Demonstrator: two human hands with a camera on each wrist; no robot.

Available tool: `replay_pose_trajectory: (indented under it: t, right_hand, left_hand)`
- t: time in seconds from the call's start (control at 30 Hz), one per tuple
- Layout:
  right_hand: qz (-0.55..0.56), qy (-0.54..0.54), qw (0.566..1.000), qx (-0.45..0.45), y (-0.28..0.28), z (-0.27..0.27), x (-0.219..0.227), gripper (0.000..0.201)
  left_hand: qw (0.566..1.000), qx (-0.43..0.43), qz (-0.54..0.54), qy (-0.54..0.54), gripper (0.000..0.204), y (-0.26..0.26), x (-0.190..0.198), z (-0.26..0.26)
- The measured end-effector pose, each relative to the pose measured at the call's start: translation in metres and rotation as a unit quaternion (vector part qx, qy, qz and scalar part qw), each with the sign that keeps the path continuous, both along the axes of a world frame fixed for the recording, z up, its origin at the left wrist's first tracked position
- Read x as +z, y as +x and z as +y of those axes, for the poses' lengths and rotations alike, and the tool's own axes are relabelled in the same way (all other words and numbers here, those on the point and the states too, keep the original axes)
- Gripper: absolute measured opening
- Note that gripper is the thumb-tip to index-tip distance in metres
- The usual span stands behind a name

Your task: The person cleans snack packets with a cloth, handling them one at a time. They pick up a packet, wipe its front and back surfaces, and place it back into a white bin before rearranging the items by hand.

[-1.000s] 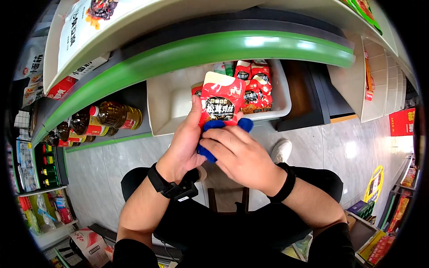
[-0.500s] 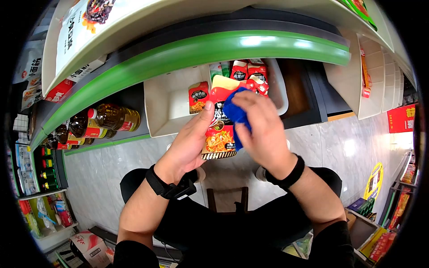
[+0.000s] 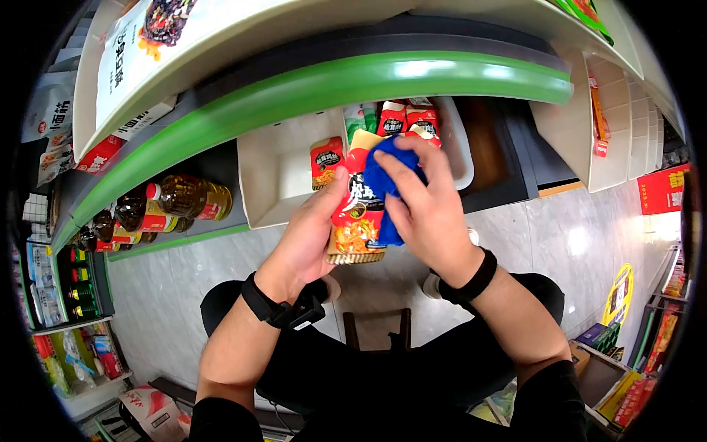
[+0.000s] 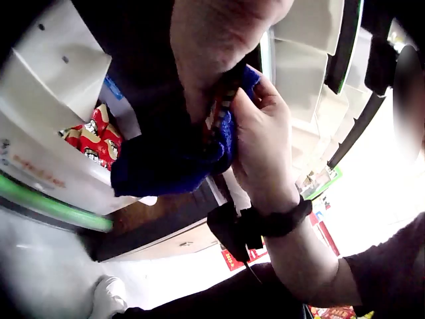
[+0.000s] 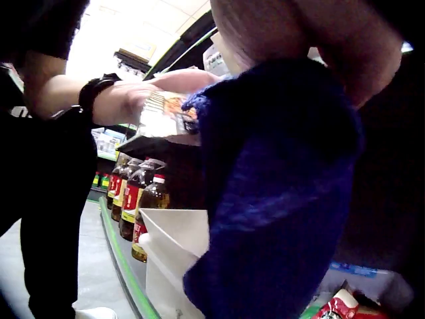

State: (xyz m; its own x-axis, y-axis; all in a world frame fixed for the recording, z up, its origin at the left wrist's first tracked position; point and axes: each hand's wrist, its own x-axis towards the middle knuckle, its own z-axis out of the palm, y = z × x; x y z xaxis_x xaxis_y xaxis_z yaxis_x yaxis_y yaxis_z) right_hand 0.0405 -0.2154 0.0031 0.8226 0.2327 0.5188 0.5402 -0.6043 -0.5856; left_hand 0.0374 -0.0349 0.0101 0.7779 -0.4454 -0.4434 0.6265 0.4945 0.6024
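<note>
In the head view a red pouch (image 3: 356,229) with a noodle-like picture is upright in the left hand (image 3: 308,234), thumb along its left edge. The right hand (image 3: 431,210) presses a blue cloth (image 3: 390,173) over the pouch's upper right side. In the left wrist view the cloth (image 4: 166,166) hangs beneath both hands, the right hand (image 4: 265,143) pinching part of it. The cloth (image 5: 279,186) fills the middle of the right wrist view, hiding much of the pouch (image 5: 166,113) held by the left hand (image 5: 143,96).
Behind the hands, a white bin (image 3: 276,173) holds one red pouch (image 3: 326,162); a second bin (image 3: 458,147) beside it holds several red pouches and a green one. Oil bottles (image 3: 195,197) lie at left. A green shelf edge (image 3: 309,85) arches above the bins.
The pouch has turned from its plain-backed lettered face to one showing the food picture. The right hand with the cloth has moved up from the pouch's bottom to its upper right side.
</note>
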Motion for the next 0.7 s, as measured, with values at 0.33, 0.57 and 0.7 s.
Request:
replay_pose_trajectory:
  t: [0.33, 0.57, 0.7]
  right_hand:
    - [-0.005, 0.017, 0.993, 0.114, -0.019, 0.009, -0.011, 0.05]
    - [-0.023, -0.021, 1.0, 0.003, 0.002, 0.0, -0.002, 0.067]
    - [-0.006, -0.001, 1.0, 0.025, 0.0, 0.0, -0.012, 0.057]
  left_hand:
    - [0.998, -0.002, 0.024, -0.065, 0.055, -0.002, -0.009, -0.002]
    - [0.994, -0.069, -0.005, -0.088, 0.049, -0.004, -0.003, 0.001]
    - [0.99, -0.126, -0.055, -0.026, 0.08, -0.009, -0.003, 0.003]
